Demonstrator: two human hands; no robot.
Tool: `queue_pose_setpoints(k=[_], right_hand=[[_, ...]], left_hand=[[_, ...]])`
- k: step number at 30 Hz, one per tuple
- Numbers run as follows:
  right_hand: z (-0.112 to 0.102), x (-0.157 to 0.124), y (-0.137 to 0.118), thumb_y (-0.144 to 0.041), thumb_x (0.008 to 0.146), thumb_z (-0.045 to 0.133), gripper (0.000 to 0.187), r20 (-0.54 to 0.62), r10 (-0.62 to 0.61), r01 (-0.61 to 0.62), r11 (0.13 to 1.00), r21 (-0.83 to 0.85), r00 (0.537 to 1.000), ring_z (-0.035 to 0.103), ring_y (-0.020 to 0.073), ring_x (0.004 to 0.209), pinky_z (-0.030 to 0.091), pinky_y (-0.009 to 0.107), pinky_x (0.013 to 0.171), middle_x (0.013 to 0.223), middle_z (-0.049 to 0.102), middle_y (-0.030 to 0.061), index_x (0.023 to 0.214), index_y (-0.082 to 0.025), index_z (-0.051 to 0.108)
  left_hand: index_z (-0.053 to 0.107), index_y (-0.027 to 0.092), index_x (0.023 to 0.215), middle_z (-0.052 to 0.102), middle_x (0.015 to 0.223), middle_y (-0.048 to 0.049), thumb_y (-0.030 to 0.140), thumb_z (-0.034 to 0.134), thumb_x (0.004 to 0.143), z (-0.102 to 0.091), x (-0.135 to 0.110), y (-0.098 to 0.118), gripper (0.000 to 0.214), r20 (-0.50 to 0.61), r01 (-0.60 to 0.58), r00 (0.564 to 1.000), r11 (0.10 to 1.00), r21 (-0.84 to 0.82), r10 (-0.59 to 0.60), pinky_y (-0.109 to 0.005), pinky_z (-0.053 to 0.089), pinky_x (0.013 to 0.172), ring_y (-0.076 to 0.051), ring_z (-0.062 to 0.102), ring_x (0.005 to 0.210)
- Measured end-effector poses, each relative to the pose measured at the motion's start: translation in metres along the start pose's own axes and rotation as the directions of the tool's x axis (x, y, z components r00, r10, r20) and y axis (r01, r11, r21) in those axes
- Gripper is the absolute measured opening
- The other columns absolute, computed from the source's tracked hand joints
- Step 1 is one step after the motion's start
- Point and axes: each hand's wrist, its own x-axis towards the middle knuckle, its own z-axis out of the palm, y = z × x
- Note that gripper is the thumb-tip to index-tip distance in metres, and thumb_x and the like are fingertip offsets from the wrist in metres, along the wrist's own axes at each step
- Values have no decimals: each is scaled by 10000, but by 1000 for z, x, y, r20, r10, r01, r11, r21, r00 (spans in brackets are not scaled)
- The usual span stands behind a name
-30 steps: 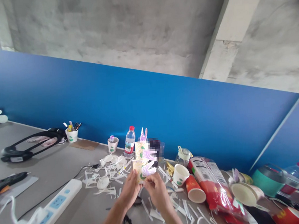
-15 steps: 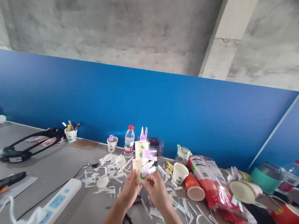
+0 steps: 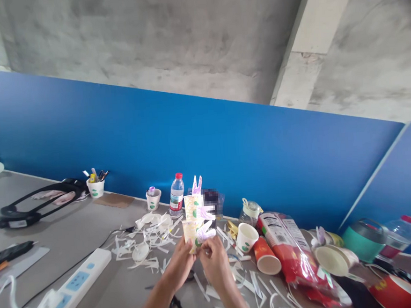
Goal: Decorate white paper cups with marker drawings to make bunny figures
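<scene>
- Our left hand (image 3: 180, 267) and right hand (image 3: 216, 264) pinch the stacked paper-cup figure (image 3: 195, 216) together.
- White paper scraps (image 3: 146, 238) lie left of that figure.
- A water bottle (image 3: 176, 195) stands behind it.

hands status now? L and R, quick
Left hand: closed on the base of the paper cup figure.
Right hand: closed, fingertips pinching the same paper cup figure from the other side.

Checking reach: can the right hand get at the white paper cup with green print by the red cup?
Probably yes: the white paper cup with green print sits close beside the right hand, only cut white paper strips between. But that hand pinches the stacked paper-cup craft.
</scene>
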Motion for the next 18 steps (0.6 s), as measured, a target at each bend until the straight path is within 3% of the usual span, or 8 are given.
queue_pose_setpoints(k=[6,11,18], right_hand=[[0,-1,0,-258,758,614,211,-15,22,-22,1000,1,1000,591,238,683,433,343,663,735,640,40,561,-276,540],[2,-1,1,-239,784,588,217,-33,-8,8,1000,9,999,602,235,691,455,351,695,739,639,36,583,-273,514],[8,-2,1,-227,800,578,206,-76,9,-6,999,36,997,623,242,712,499,368,736,738,654,36,613,-278,508]], left_hand=[[649,242,1476,794,1305,-167,386,928,777,5,-1,7,767,5,25,1000,999,29,-25,-513,469,1137,-391,687,1294],[654,230,1468,795,1311,-168,416,898,817,9,-2,13,720,45,22,999,999,35,-24,-532,460,1148,-403,680,1308],[655,223,1468,815,1247,-162,414,923,793,3,-2,9,751,-25,10,1000,1000,14,-10,-500,505,1085,-380,725,1220]])
